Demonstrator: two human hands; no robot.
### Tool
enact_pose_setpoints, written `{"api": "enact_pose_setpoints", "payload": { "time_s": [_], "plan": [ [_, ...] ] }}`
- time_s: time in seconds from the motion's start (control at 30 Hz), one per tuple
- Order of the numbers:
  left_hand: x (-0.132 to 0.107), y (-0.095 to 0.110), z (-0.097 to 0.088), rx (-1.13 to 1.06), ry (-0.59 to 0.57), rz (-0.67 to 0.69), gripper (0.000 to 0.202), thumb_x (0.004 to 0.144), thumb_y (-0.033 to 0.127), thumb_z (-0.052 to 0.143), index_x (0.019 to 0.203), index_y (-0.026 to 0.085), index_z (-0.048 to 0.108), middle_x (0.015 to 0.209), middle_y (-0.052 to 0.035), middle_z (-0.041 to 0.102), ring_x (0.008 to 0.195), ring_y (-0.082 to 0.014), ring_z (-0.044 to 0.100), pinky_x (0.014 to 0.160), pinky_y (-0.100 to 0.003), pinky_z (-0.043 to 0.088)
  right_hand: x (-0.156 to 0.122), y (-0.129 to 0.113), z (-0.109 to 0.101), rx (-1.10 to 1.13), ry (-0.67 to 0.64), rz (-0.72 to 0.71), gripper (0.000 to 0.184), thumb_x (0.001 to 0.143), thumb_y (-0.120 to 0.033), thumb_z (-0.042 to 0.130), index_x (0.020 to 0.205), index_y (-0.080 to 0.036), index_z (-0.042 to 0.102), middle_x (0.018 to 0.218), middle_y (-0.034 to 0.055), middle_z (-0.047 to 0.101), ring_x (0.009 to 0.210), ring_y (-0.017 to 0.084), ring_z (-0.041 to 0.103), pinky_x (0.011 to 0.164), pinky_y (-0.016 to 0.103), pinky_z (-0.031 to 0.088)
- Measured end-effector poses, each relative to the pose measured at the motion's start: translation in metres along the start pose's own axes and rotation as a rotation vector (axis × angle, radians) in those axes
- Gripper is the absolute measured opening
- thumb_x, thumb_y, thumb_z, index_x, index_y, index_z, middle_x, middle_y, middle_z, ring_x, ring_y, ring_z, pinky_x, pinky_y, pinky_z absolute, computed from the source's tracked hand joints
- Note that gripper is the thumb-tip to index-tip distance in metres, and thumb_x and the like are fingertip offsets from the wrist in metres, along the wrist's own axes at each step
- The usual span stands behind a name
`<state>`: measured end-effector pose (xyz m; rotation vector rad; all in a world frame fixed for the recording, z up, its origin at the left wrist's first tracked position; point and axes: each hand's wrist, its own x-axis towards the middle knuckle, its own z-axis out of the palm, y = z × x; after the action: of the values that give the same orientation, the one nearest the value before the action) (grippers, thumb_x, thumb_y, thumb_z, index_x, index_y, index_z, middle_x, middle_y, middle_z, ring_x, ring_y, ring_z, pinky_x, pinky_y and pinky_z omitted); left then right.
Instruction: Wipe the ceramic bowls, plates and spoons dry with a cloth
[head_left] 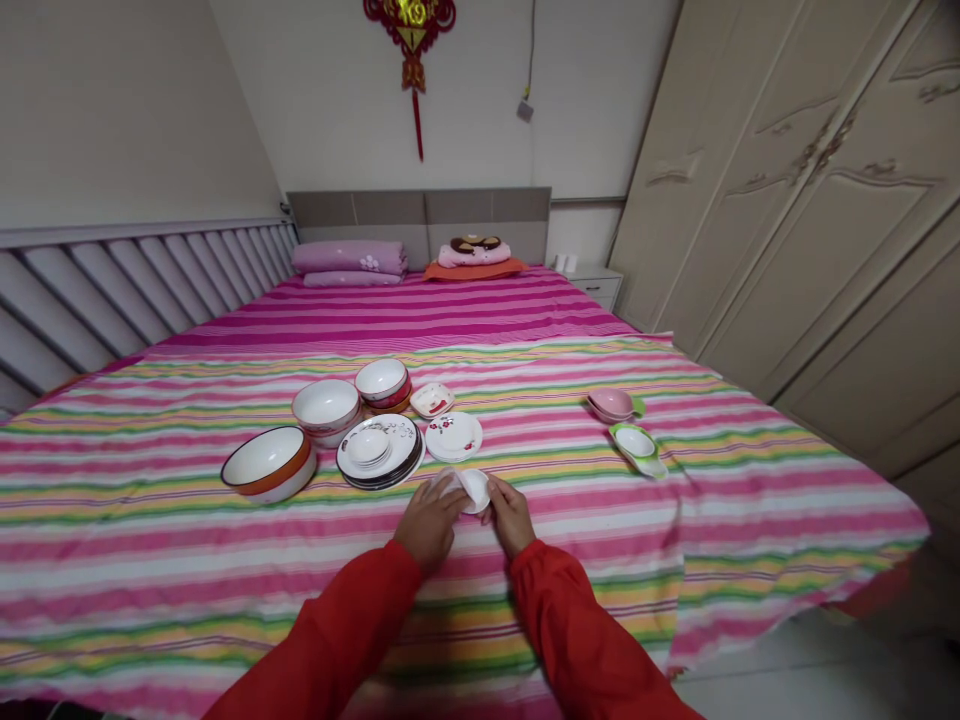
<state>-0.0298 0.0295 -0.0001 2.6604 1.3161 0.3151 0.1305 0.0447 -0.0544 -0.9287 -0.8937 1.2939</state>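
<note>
Both my hands, in red sleeves, meet over the striped bedspread (pixel 225 560) near the front of the bed. My left hand (pixel 429 522) and my right hand (pixel 510 515) each grip a side of a small white dish (pixel 472 488), fingers curled round its rim. Just beyond it lie a small flowered plate (pixel 454 436) and a stack of plates (pixel 394 462) with a small white saucer on top.
Left of the stack are an orange-rimmed bowl (pixel 268 462), a white bowl (pixel 325 406), stacked bowls (pixel 382 382) and a small square dish (pixel 431 399). A pink dish (pixel 611 404) and a green-rimmed dish (pixel 637 444) lie to the right. A wardrobe (pixel 810 200) flanks the bed.
</note>
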Motion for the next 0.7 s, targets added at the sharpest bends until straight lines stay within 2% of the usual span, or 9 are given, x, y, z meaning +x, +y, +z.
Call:
{"api": "enact_pose_setpoints", "payload": {
  "time_s": [0.1,0.2,0.3,0.37,0.5,0.6,0.7],
  "plan": [
    [0.006,-0.002,0.005,0.06,0.029,-0.069,0.067,0.064,0.004,0.045,0.127,0.028,0.05,0.136,0.0,0.047,0.135,-0.0271,0.024,0.107,-0.054,0.017,0.001,0.0,0.0,0.002,-0.018,0.012,0.056,0.071,-0.052,0.063,0.108,-0.01,0.065,0.043,-0.0022,0.058,0.035,0.01,0.046,0.038,0.022,0.036],
    [0.017,0.011,0.018,0.042,0.047,-0.107,0.069,0.065,0.002,0.043,0.13,0.024,0.046,0.138,-0.0023,0.045,0.136,-0.026,0.021,0.108,-0.054,0.015,0.003,0.0,-0.001,0.018,0.0,0.015,0.055,0.069,-0.052,0.065,0.105,-0.011,0.066,0.046,-0.0019,0.059,0.036,0.011,0.048,0.039,0.023,0.039],
    [0.021,0.023,0.025,-0.031,0.049,-0.084,0.075,0.061,0.002,0.043,0.134,0.024,0.042,0.139,-0.0018,0.044,0.137,-0.024,0.017,0.109,-0.053,0.013,0.003,0.0,-0.003,0.042,0.03,0.01,0.052,0.067,-0.051,0.067,0.102,-0.013,0.067,0.049,-0.0019,0.061,0.036,0.01,0.048,0.038,0.023,0.04],
    [0.017,0.022,0.022,-0.062,0.045,-0.037,0.076,0.06,0.001,0.043,0.132,0.027,0.044,0.136,0.0002,0.047,0.137,-0.0223,0.018,0.109,-0.053,0.013,0.003,0.0,-0.004,0.045,0.029,0.01,0.05,0.067,-0.051,0.067,0.1,-0.013,0.068,0.049,-0.002,0.06,0.036,0.01,0.048,0.037,0.023,0.038],
    [0.003,0.006,0.006,-0.023,0.025,0.042,0.073,0.06,0.001,0.043,0.126,0.031,0.05,0.131,0.0017,0.053,0.135,-0.0231,0.024,0.108,-0.054,0.014,0.001,-0.002,-0.002,0.031,-0.005,0.021,0.05,0.068,-0.051,0.066,0.1,-0.013,0.069,0.047,-0.0014,0.06,0.036,0.011,0.049,0.036,0.022,0.037],
    [0.001,-0.004,0.001,0.053,0.051,-0.003,0.065,0.066,0.004,0.045,0.124,0.03,0.052,0.132,0.0002,0.052,0.134,-0.0267,0.026,0.108,-0.056,0.013,0.0,-0.004,-0.001,0.022,-0.02,0.027,0.054,0.069,-0.052,0.065,0.104,-0.011,0.067,0.045,-0.0011,0.059,0.035,0.011,0.048,0.036,0.022,0.036],
    [0.01,0.0,0.008,0.084,0.065,-0.062,0.065,0.068,0.004,0.043,0.127,0.029,0.049,0.137,0.0012,0.046,0.136,-0.0282,0.02,0.109,-0.056,0.01,0.002,-0.003,-0.002,0.019,-0.03,0.031,0.056,0.069,-0.053,0.064,0.106,-0.01,0.066,0.043,-0.0013,0.058,0.034,0.011,0.048,0.036,0.022,0.037]
  ]
}}
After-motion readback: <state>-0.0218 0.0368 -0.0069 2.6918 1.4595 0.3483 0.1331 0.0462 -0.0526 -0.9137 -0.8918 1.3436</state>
